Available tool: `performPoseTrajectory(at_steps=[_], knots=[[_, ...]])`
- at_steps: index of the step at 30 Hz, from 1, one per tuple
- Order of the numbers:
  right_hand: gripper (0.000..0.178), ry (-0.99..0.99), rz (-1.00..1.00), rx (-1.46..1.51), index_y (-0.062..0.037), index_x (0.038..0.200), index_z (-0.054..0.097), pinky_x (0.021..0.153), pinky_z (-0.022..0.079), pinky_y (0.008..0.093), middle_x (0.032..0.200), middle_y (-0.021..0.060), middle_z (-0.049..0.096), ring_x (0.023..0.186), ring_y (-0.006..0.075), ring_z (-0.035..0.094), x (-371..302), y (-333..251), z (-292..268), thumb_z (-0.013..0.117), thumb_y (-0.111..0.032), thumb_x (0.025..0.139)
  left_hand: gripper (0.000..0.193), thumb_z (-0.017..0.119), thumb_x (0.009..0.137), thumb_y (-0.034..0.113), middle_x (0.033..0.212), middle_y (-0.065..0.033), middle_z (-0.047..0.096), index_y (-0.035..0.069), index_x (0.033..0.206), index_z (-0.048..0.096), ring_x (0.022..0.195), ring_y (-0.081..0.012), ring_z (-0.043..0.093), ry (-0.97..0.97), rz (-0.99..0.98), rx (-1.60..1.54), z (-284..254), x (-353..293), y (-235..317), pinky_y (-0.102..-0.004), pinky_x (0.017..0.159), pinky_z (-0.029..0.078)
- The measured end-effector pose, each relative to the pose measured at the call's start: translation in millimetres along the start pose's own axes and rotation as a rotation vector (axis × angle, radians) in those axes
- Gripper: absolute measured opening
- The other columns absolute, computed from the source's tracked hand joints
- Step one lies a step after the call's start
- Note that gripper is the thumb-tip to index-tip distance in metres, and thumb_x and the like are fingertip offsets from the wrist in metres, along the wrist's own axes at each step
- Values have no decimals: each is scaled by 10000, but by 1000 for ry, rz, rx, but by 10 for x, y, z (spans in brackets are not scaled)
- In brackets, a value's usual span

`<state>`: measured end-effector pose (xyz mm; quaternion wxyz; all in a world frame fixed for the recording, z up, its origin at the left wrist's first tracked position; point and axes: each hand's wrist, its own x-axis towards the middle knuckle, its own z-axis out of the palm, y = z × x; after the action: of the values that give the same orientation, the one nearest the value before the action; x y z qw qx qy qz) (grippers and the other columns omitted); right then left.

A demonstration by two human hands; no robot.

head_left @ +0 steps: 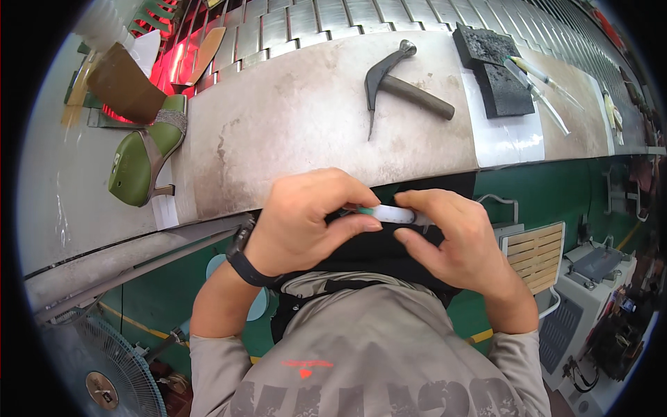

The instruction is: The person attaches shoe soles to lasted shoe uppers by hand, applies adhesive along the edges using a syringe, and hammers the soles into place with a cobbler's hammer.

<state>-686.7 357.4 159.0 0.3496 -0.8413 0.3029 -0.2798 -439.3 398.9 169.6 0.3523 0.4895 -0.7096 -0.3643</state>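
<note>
Currently mid-handling, I'd judge: the white tube (394,214) with a green end is off the counter (278,125) and up in the hands; nothing shows it finished or set down. Fingers cover both ends, so can't tell whether anything is opened or fixed there, nor how much is left to do.

Tube is on the wearer's side of the hammer (386,80), roughly level, between the two hands. Left hand (306,219) is clamped on the green end, finger above, thumb below. Right hand (455,233) has a fingertip at the other end; its thumb sits just under, contact unclear, so can't say if that grip is closed. Hands are apart from each other, tube bridging the gap.

Left of the hammer: green shoe (132,170). Right of the hammer: black blocks (504,87) on white paper (511,147), syringes (535,71) against them. Hammer itself lies untouched.
</note>
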Motion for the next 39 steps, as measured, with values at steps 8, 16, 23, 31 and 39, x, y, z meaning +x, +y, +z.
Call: performPoseTrajectory(at_steps=[8, 16, 23, 31, 39], knots=[[326, -2, -139, -91, -8, 1135, 724, 687, 553, 398, 901, 104, 671, 808, 286, 678, 115, 42, 98, 791, -67, 821, 230, 865, 772, 20, 868, -113, 733, 24, 955, 724, 741, -252, 714, 71, 73, 197, 89, -34, 17, -329, 662, 560], [295, -35, -134, -268, -69, 1081, 748, 617, 523, 367, 822, 62, 625, 732, 241, 641, 146, -27, 54, 793, -90, 789, 167, 811, 796, -4, 846, -106, 728, 21, 930, 715, 740, -259, 718, 55, 28, 261, 87, -29, 76, -344, 649, 556], [249, 84, -249, -330, -61, 966, 717, 601, 488, 364, 804, 45, 616, 716, 226, 629, 134, 44, 111, 783, -91, 728, 115, 766, 799, -13, 809, -111, 721, 1, 907, 730, 695, -252, 702, 73, -35, 181, 164, -9, 125, -332, 640, 550], [239, 128, -399, -482, -23, 931, 713, 565, 402, 338, 792, 29, 594, 687, 192, 582, 129, 143, 108, 691, -149, 729, 67, 733, 854, -13, 792, -93, 747, -37, 917, 735, 740, -140, 724, 25, -267, -12, 177, 9, 128, -270, 668, 563], [236, 178, -324, -442, -7, 968, 728, 611, 488, 358, 849, 57, 653, 707, 229, 621, 139, 260, -149, 787, -45, 743, 78, 688, 912, -16, 883, -91, 760, -67, 953, 731, 807, -122, 722, 58, -473, -228, 25, -1, 33, -254, 757, 579]])
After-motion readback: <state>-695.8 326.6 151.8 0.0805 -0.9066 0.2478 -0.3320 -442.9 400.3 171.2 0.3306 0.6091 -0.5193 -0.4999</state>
